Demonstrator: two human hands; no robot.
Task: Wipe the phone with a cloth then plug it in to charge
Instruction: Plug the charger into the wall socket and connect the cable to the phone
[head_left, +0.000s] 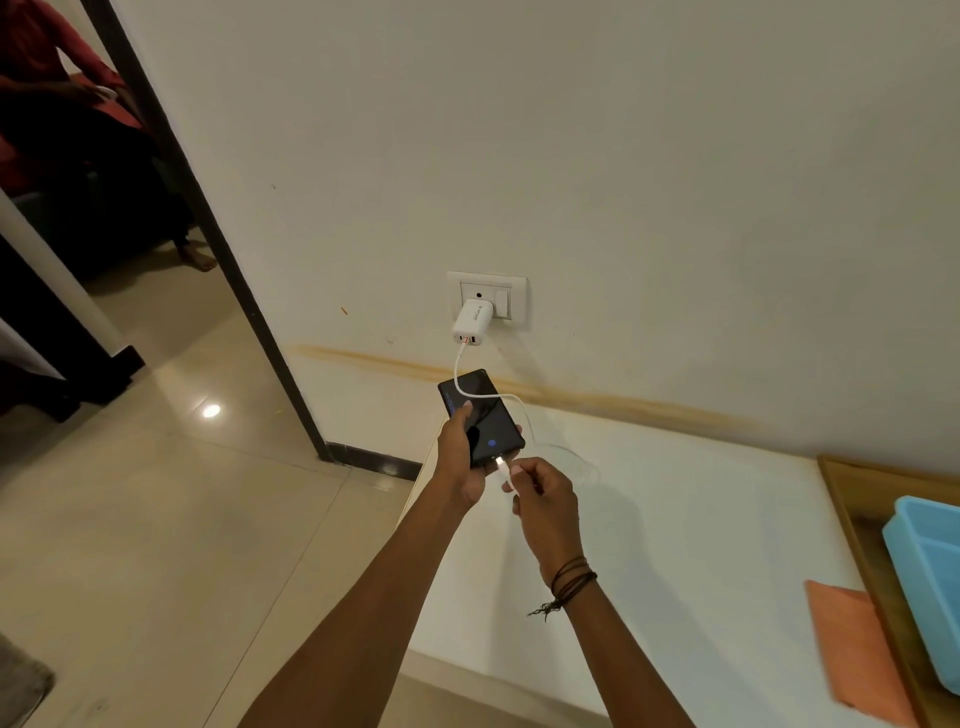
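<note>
My left hand grips a black phone above the left end of a white table, screen up with a small blue icon lit. My right hand pinches the white connector of a charging cable, and the connector sits at the phone's bottom port. The cable loops up across the phone to a white charger plugged into a wall socket. An orange cloth lies on the table at the far right.
A wooden tray holding a blue plastic bin stands at the right edge. A dark door frame opens on the left, where a person sits in the room beyond. Beige tiled floor lies left of the table.
</note>
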